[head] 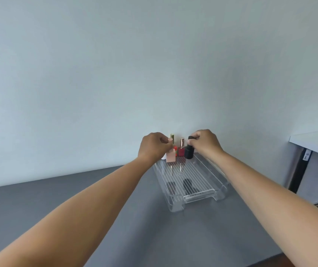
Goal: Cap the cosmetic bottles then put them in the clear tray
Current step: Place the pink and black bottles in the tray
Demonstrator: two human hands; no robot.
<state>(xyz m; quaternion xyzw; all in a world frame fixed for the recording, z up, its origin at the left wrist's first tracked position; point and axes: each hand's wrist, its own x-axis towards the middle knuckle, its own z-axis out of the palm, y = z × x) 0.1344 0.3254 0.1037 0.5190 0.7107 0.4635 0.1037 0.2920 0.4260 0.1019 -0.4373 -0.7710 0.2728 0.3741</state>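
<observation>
A clear ribbed tray [202, 191] lies on the grey table, its far end near the wall. At that far end stand several small cosmetic bottles. My left hand [153, 146] pinches the cap of a pale pink square bottle [171, 157]. My right hand [205, 141] grips the black cap of a black round bottle [189, 152]. Between them stands a dark red bottle [181, 151] with a rose-gold cap, and a red bottle [175, 150] with a gold cap behind the pink one. A white item shows partly behind my left hand.
The grey table [115, 218] runs up to a pale wall [154, 74]. A white tabletop [316, 141] on a dark leg stands at the right. The tray's near half holds nothing.
</observation>
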